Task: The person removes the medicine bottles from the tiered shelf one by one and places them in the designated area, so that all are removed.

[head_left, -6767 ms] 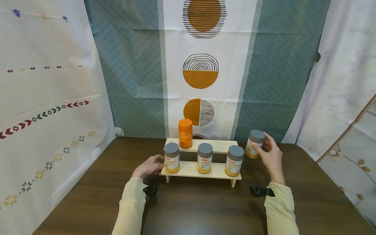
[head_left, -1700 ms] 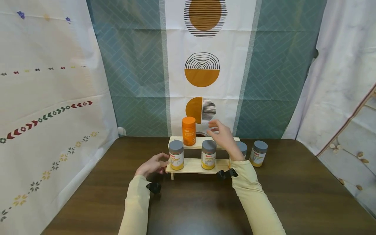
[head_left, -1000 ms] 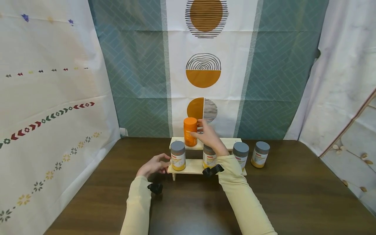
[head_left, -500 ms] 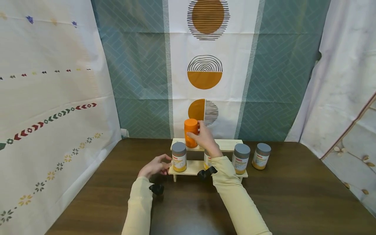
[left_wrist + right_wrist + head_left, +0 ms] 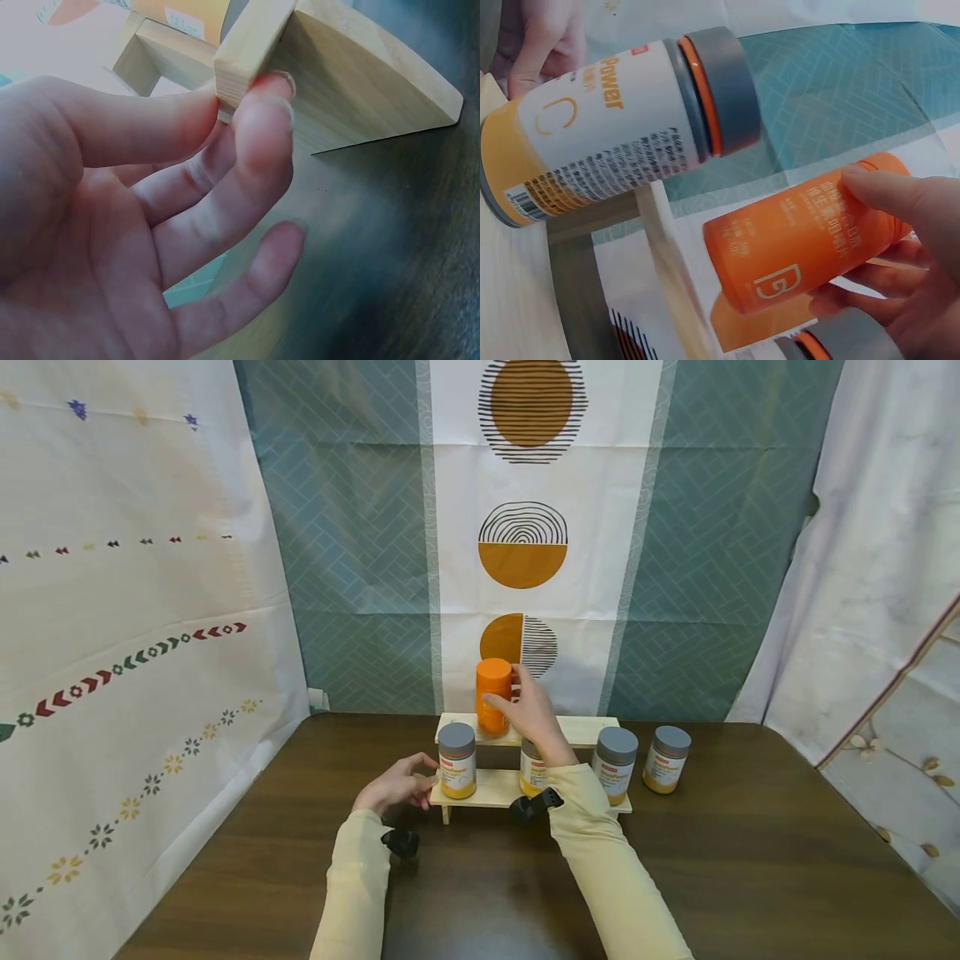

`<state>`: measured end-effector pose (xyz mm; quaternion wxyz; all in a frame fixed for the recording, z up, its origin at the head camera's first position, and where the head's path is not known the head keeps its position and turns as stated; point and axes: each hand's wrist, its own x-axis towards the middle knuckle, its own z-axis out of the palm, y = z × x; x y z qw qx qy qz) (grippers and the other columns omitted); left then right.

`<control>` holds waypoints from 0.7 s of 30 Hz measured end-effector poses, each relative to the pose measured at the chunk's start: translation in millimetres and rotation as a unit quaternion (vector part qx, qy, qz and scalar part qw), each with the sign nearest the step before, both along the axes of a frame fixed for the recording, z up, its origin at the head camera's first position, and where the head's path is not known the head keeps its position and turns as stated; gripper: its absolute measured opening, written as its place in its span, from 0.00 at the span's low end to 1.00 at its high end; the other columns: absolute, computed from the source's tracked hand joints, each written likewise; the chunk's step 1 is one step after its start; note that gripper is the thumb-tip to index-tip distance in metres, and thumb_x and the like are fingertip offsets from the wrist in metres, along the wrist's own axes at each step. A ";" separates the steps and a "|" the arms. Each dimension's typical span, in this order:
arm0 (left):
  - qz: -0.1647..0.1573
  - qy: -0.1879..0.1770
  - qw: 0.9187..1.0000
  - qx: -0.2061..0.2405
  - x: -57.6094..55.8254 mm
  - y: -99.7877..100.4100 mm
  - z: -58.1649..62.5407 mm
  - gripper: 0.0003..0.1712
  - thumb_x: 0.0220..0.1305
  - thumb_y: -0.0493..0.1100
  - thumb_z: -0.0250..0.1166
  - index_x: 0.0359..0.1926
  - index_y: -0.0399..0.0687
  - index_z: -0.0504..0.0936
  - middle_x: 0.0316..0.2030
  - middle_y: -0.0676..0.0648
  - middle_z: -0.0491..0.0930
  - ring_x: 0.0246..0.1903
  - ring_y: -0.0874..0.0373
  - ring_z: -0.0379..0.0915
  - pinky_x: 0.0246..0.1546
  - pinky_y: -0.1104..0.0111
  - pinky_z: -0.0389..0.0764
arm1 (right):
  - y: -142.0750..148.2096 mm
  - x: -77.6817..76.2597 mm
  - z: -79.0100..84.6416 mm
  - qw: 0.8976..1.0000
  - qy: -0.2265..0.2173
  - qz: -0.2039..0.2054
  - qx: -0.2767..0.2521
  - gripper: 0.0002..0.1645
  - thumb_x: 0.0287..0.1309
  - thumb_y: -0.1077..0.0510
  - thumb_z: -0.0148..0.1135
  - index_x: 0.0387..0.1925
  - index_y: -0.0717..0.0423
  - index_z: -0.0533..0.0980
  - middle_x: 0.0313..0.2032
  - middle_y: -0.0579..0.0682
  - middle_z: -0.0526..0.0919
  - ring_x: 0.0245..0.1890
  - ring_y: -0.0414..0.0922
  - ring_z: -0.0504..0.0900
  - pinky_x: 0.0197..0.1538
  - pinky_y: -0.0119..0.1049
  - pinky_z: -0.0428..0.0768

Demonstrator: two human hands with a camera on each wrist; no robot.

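My right hand [image 5: 534, 714] grips an orange bottle [image 5: 489, 720] from its right side, thumb in front and fingers behind. Upright over the upper step of a small two-step wooden rack [image 5: 497, 787], the bottle seems slightly raised in the right wrist view. There, a gap shows between the orange bottle [image 5: 780, 251] and the step's edge. With thumb and fingertips, my left hand [image 5: 393, 785] pinches the left end of the rack [image 5: 251, 52]. Grey-lidded jars stand on the lower step: one at left [image 5: 457, 768], a partly hidden middle jar [image 5: 532, 772] and one at right [image 5: 615, 768].
Another grey-lidded jar [image 5: 666, 764] stands on the dark wooden table [image 5: 750, 843], right of the rack. Close behind hangs a patterned cloth [image 5: 360, 610]. White cloths [image 5: 150, 693] border the left and right sides.
Earlier, my right hand held a grey-lidded jar, now left on the table at right. It then reached the orange bottle, gripped it and shifted it slightly right. My left hand stays on the rack.
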<state>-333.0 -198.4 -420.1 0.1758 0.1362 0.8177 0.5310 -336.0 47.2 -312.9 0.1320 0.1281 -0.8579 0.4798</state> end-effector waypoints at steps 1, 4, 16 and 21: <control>-0.002 0.001 1.000 0.002 0.1 0.2 0.5 0.17 0.68 0.42 0.57 0.54 0.39 0.67 0.20 0.52 0.77 0.21 0.60 0.75 0.29 0.67 0.77 | 1.8 0.3 0.8 1.000 0.005 -0.003 -0.006 0.39 0.60 0.52 0.65 0.67 0.58 0.60 0.60 0.63 0.73 0.56 0.59 0.77 0.57 0.51 0.76; -0.002 0.000 1.000 0.001 -0.8 0.9 0.7 0.17 0.69 0.41 0.57 0.54 0.38 0.67 0.21 0.51 0.77 0.21 0.60 0.76 0.29 0.67 0.77 | 7.9 1.1 3.0 0.999 0.023 -0.013 -0.023 0.40 0.59 0.52 0.66 0.68 0.56 0.61 0.60 0.62 0.74 0.57 0.59 0.77 0.58 0.52 0.76; 0.019 -0.007 1.000 -0.014 -1.4 4.0 1.2 0.18 0.70 0.39 0.55 0.56 0.37 0.66 0.21 0.50 0.77 0.21 0.59 0.76 0.31 0.65 0.77 | 34.4 13.1 12.9 0.994 0.059 -0.053 -0.070 0.39 0.57 0.52 0.68 0.68 0.49 0.64 0.59 0.59 0.75 0.56 0.58 0.77 0.55 0.54 0.78; 0.016 -0.007 1.000 -0.015 -2.2 2.2 -1.7 0.18 0.69 0.39 0.55 0.56 0.37 0.65 0.21 0.50 0.77 0.22 0.59 0.76 0.30 0.66 0.76 | 46.3 23.4 17.1 0.994 0.059 -0.061 -0.068 0.39 0.57 0.51 0.68 0.67 0.50 0.64 0.60 0.59 0.74 0.56 0.58 0.77 0.54 0.54 0.78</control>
